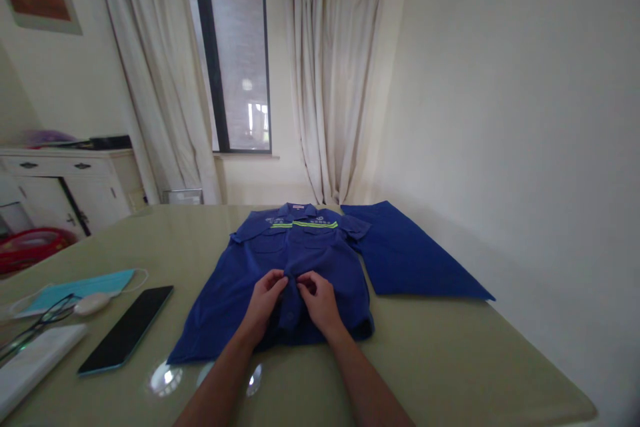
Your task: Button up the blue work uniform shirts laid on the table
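Note:
A dark blue short-sleeved shirt [320,257] with a yellow-green stripe across the chest lies front up on the table [430,353], its collar toward the window. Both hands are at the front placket, a little above the hem. My left hand [267,297] pinches the placket from the left, thumb and forefinger together on the cloth. From the right, my right hand [316,295] grips the same strip close beside it, its fingers curled. A button shows just below the hands. Whatever lies between the fingertips is too small to make out.
Folded blue cloth [415,253] lies right of the shirt. On the left are a black phone [127,328], a light blue mask [83,287], glasses [43,320], a white mouse [93,303] and a white object [37,360]. A wall borders the right side.

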A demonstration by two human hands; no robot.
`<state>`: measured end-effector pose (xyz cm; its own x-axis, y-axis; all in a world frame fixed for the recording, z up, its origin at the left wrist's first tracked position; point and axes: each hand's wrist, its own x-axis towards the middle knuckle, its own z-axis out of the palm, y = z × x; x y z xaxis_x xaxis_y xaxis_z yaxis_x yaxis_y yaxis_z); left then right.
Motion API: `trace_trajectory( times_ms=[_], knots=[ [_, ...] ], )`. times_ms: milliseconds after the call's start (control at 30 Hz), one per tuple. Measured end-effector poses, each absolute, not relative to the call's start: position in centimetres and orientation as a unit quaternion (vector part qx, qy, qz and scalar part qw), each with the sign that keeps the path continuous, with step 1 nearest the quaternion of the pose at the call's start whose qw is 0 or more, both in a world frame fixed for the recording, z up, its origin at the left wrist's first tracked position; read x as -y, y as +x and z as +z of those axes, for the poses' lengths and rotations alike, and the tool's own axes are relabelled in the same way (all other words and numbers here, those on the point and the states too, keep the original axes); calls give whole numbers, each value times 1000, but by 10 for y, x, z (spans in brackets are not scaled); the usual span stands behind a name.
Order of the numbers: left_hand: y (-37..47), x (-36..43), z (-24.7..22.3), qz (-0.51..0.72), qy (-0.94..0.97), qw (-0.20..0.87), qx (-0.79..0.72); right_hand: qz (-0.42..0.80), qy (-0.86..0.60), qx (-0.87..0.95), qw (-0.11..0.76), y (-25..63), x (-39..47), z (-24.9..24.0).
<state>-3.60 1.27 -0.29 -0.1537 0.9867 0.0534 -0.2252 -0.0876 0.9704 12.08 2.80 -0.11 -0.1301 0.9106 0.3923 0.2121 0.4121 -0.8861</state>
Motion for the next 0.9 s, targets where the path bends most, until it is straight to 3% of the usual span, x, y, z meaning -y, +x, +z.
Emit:
trace_trajectory(
  times_ms=[200,533,667,900],
  knots=[
    [-33,-8,0,585,342,628,-382,286,-478,688,465,121,-29,-10],
    [-34,-5,2,580,378,617,-376,271,-521,679,441,121,-27,-6],
    [-34,-6,0,579,412,575,-405,271,-501,676,468,120,-21,1],
    [-37,-11,-4,535,600,367,-468,276,-489,665,492,114,-13,11]
  ],
)
